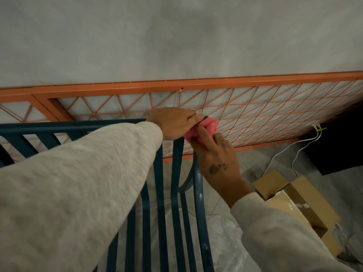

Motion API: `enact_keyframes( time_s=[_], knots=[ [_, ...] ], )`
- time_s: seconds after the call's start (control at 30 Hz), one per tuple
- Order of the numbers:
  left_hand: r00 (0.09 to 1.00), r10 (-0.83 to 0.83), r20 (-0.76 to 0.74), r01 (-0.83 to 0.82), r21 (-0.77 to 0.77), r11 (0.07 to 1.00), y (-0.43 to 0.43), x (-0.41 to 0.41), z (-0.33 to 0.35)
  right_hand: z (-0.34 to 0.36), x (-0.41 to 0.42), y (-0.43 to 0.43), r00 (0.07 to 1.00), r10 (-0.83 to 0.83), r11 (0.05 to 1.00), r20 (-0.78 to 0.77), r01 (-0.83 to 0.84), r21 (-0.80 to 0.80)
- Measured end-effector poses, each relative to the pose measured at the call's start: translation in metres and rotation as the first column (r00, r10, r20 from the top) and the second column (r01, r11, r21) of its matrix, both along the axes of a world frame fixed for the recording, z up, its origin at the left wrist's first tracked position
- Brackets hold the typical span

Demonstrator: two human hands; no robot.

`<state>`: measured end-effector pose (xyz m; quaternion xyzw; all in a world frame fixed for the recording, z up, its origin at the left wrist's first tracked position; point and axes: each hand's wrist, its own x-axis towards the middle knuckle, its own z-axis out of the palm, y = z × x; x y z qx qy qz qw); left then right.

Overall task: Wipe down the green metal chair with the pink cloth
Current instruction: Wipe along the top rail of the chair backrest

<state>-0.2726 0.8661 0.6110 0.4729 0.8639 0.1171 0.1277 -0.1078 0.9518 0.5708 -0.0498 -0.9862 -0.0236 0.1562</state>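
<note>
Grey wall point(176, 36), orange grid panel point(255, 83), left hand point(172, 123) fingers gripping green chair point(68, 125), right hand point(220, 160) fingers clutching pink cloth point(211, 125)

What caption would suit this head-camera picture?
Right hand presses the pink cloth to the top corner of the green metal chair; left hand grips its rail.

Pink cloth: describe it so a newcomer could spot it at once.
Start at the orange grid frame against the grey wall, then the green chair before it. At the right end of its top rail, the pink cloth is bunched in the right hand, beside the left hand. It is the only pink thing among dark slats and orange wire.
</note>
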Motion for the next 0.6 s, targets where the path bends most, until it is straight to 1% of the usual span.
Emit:
enact_keyframes(
  time_s=[0.07, 0.13, 0.2, 0.23, 0.27, 0.33, 0.43, 0.5, 0.6],
  knots=[
    [1.0, 0.004, -0.003, -0.004, -0.006, 1.0, 0.0, 0.0, -0.001, -0.008, 0.006, 0.002, 0.993, 0.004, 0.996, 0.119, -0.014, 0.085],
    [1.0, 0.008, -0.014, -0.008, -0.002, 1.0, -0.001, 0.0, -0.001, -0.013, 0.015, 0.0, 0.967, 0.019, 0.99, 0.255, -0.054, 0.131],
    [1.0, 0.011, -0.016, -0.011, 0.001, 1.0, 0.0, 0.001, -0.002, -0.018, 0.023, -0.008, 0.901, 0.009, 0.98, 0.433, -0.093, 0.174],
    [1.0, 0.013, -0.018, -0.013, 0.004, 1.0, 0.0, 0.001, -0.002, -0.021, 0.027, -0.012, 0.876, 0.005, 0.979, 0.483, -0.102, 0.174],
    [1.0, 0.016, -0.018, -0.016, 0.007, 1.0, 0.0, 0.001, -0.002, -0.023, 0.028, -0.014, 0.867, -0.007, 0.979, 0.497, -0.097, 0.182],
    [1.0, 0.019, -0.015, -0.019, 0.013, 1.0, 0.0, 0.001, -0.002, -0.018, 0.024, -0.016, 0.88, -0.048, 0.97, 0.472, -0.072, 0.234],
    [1.0, 0.021, -0.009, -0.021, 0.003, 1.0, 0.0, 0.002, -0.002, 0.001, 0.006, -0.017, 0.916, -0.109, 0.957, 0.386, -0.009, 0.291],
    [1.0, 0.029, -0.007, -0.029, -0.005, 1.0, 0.0, 0.001, -0.001, 0.014, -0.004, -0.018, 0.935, -0.097, 0.94, 0.341, -0.026, 0.341],
    [0.999, 0.036, 0.006, -0.036, -0.017, 0.999, 0.0, 0.001, -0.001, 0.011, -0.004, -0.021, 0.915, -0.084, 0.925, 0.396, -0.076, 0.373]
  ],
)
